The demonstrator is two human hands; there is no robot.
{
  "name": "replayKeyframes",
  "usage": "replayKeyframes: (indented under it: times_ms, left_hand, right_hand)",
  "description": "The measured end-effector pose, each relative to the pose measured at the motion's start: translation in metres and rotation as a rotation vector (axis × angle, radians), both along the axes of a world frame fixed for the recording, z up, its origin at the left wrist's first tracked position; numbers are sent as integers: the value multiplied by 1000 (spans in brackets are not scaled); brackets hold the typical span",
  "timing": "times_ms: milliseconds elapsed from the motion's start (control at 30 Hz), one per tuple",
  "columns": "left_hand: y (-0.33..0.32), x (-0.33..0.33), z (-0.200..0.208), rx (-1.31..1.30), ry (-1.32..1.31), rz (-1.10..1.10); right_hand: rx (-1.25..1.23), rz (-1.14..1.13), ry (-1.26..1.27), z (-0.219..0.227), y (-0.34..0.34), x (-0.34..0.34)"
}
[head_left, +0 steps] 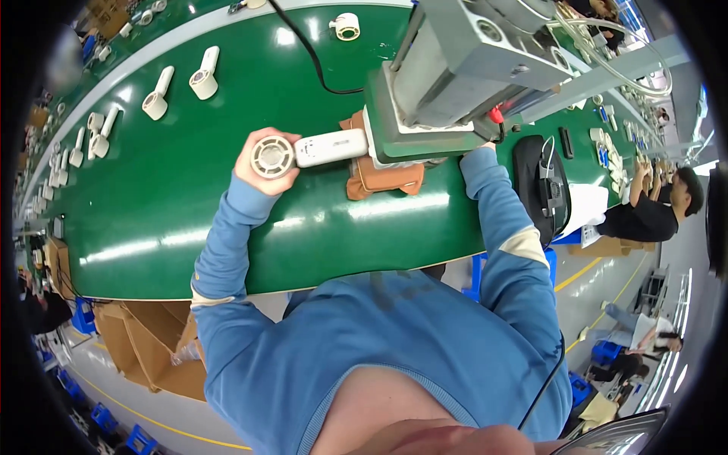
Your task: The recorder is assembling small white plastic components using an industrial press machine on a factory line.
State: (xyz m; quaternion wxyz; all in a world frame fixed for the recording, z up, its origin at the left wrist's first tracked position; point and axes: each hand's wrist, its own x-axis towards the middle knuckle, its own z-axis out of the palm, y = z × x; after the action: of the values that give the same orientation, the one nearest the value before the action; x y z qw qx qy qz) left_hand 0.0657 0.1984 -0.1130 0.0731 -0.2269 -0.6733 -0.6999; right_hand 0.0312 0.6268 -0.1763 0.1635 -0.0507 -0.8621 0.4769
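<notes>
My left hand (262,168) is wrapped round the round, ringed head of a white hair-dryer-shaped housing (326,149). Its handle points right, and the far end reaches under the head of a grey and green press (425,114). Below the press lies a brown block-like fixture (379,180), partly covered by it. My right hand (487,145) is at the press's right side. Only a sliver near the cuff shows, and its fingers are hidden behind the machine.
Several similar white housings (203,82) lie along the left of the green table (152,205), with a white round part (346,27) at the back. A black bag (542,182) lies at right; beyond it a co-worker (652,201) sits. A black cable (311,49) crosses the back.
</notes>
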Motion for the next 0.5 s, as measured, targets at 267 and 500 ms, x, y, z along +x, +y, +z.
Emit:
replayKeyframes:
  times_ms: [267, 500]
  left_hand:
    - [47, 4, -14, -114, 33, -12]
    - [-13, -15, -58, -513, 148, 139]
  right_hand:
    - [-778, -157, -10, -67, 47, -32]
    - [601, 37, 348, -3, -82, -63]
